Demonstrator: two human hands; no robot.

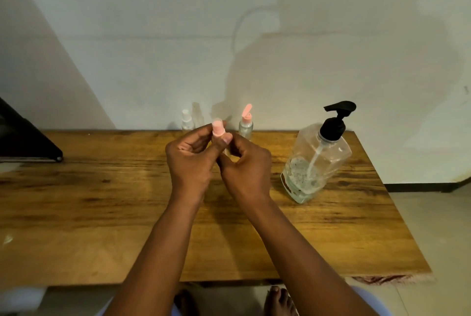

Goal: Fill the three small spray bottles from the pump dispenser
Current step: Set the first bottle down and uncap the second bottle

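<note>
Above the middle of the wooden table [102, 213], both hands hold a small clear bottle with a pink cap [218, 129]. My left hand [190, 160] pinches the pink cap between thumb and fingers. My right hand [246, 165] grips the bottle's body, which is mostly hidden by the fingers. At the back edge stands a second small bottle [246, 126] with its pink flip cap open, and a third small bottle with a white spray top [186, 120]. The big clear pump dispenser [316, 163] with a black pump head stands to the right, holding a little liquid at the bottom.
A clear cap or tube [198, 114] stands beside the white-topped bottle against the wall. A black object [23, 137] lies on the table's far left. The table's right edge drops to a tiled floor. My bare feet show below the front edge.
</note>
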